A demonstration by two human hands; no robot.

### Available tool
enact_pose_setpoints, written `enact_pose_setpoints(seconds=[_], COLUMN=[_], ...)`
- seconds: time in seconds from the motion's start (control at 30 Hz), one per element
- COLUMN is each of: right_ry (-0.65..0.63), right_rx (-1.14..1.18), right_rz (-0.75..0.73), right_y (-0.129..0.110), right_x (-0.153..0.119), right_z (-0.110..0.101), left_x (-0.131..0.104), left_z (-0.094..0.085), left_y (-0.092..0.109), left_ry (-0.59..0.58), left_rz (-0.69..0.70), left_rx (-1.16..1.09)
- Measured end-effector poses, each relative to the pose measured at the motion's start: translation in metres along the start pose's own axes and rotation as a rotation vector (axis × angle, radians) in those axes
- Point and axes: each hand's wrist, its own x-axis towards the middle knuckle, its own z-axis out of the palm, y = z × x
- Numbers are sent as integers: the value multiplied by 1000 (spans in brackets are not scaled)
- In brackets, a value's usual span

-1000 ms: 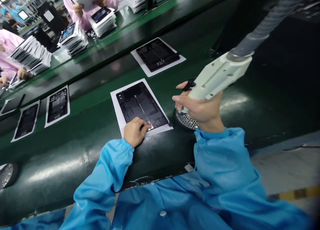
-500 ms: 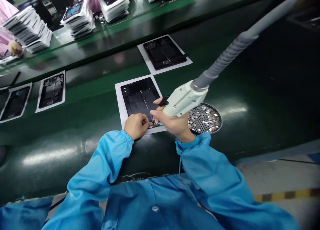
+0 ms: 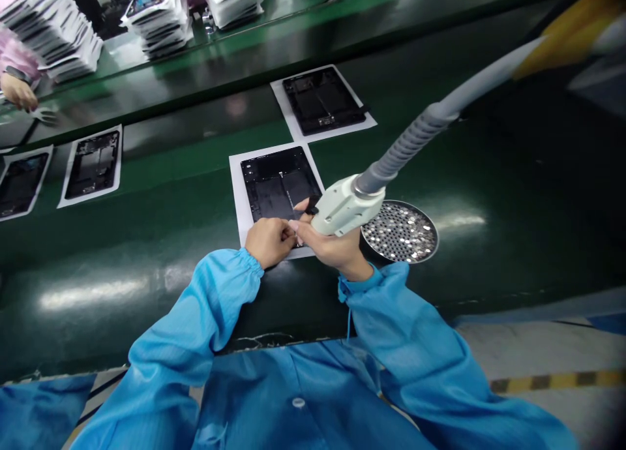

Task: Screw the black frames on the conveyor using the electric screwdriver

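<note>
An open black tablet housing point(image 3: 274, 182) lies on a white sheet point(image 3: 237, 195) in front of me. My left hand point(image 3: 270, 242) rests over its lower edge with fingers pinched together; whatever they pinch is too small or hidden. In my right hand point(image 3: 337, 246) is a pale green handheld tool point(image 3: 348, 205) with a ribbed grey hose running up to the right. Its tip is hidden by my fingers, low on the housing and close to my left fingertips. Beside my right wrist, a round dish point(image 3: 401, 231) holds many small shiny metal pieces.
Another open tablet housing point(image 3: 323, 103) lies on paper farther back. Two more housings on sheets lie to the left, one point(image 3: 92, 163) nearer me. Across the green bench stand stacks of papers point(image 3: 53, 29). A co-worker's hand point(image 3: 18, 91) is at the far left.
The tool and my right hand have shifted slightly left, bringing my hands closer together, and the hose stands lower. At the far left, the co-worker's hand has moved. The camera view has shifted slightly.
</note>
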Motion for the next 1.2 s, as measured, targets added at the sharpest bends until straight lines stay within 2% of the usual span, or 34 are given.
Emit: enact_pose_setpoints(seconds=[0.07,0.2,0.37,0.53,0.67,0.83,1.07,1.2], right_ry=[2,87,266,382,449,458,470,489], right_rx=[-2,-7,-42,-27,-40,-28,-64,-81], right_rz=[10,-36,-180,-318,-325,-302,-268,-247], right_y=[-1,-6,-8,-1,1,5,2,2], right_x=[-1,4,18,34,44,50,52,53], right_z=[1,-5,-30,-66,-84,-88,-93,-99], left_x=[0,1,4,5,5,3,-1,-2], left_z=[1,2,-1,-19,-36,-46,-60,-62], left_y=[-1,-2,-6,-16,-22,-24,-21,-17], left_ry=[-3,-24,-70,-161,-188,-370,-433,-482], left_rz=[3,-6,12,128,165,79,5,-39], left_rx=[-1,-40,-84,-152,-20,123,299,368])
